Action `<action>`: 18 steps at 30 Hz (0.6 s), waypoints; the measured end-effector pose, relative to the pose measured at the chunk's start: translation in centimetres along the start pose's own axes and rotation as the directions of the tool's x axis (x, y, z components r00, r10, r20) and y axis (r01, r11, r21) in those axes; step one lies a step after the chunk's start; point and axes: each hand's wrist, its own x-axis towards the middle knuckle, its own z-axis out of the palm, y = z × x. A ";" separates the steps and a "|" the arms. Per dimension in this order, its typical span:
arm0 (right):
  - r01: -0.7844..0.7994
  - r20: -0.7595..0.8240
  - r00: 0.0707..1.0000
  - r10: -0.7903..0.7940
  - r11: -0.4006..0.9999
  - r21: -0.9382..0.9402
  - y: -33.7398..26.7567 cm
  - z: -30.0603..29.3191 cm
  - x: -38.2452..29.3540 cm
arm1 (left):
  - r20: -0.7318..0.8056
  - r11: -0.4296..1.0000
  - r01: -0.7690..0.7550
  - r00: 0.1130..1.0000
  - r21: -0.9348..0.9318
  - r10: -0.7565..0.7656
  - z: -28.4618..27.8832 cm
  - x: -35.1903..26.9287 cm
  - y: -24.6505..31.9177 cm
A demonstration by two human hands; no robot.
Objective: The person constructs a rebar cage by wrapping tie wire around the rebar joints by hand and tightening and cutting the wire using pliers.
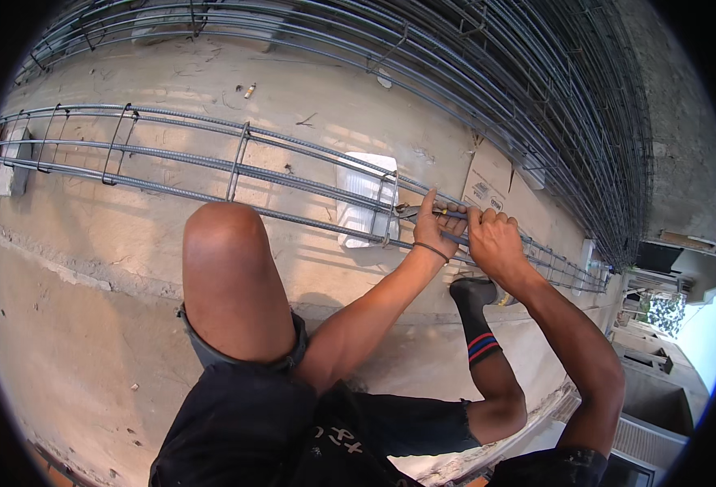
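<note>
A pair of pliers (411, 212) with blue handles lies in both hands. Its jaws are at a stirrup (394, 204) on a long steel rebar cage (193, 159); whether they grip a tie wire there is too small to tell. My left hand (435, 224) is wrapped around the handles close to the jaws, its thumb pointing up along the cage. Farther along, my right hand (495, 240) grips the handle ends, knuckles up. Below the stirrup, a white ribbed block (358, 230) sits under the cage's bars.
Stacked rebar cages (552, 91) fill the far side and curve off to the right. A concrete block (12, 173) props the cage's left end. Printed cardboard (485, 173) lies beyond my hands. My bent knee (227, 243) is close against the bars, and my socked foot (476, 292) rests near them.
</note>
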 end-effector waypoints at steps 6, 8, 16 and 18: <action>-0.001 0.130 0.991 -0.037 0.961 0.277 0.0 -2.9 -1.6 | -0.108 0.992 0.073 0.992 0.105 -0.062 -0.7 -1.9 0.3; -0.498 0.664 0.691 -0.287 0.478 0.724 1.9 -4.2 0.0 | -0.079 0.992 0.079 0.994 0.097 -0.072 -1.0 -2.1 0.8; -0.846 0.693 0.531 -0.489 -0.348 0.404 1.4 -1.2 -0.6 | 0.014 0.989 0.141 0.990 0.038 -0.142 -1.3 -2.4 1.1; -0.851 0.721 0.525 -0.452 -0.295 0.435 1.3 -2.0 0.2 | 0.032 0.993 0.116 0.993 0.024 -0.117 -1.7 -1.5 0.9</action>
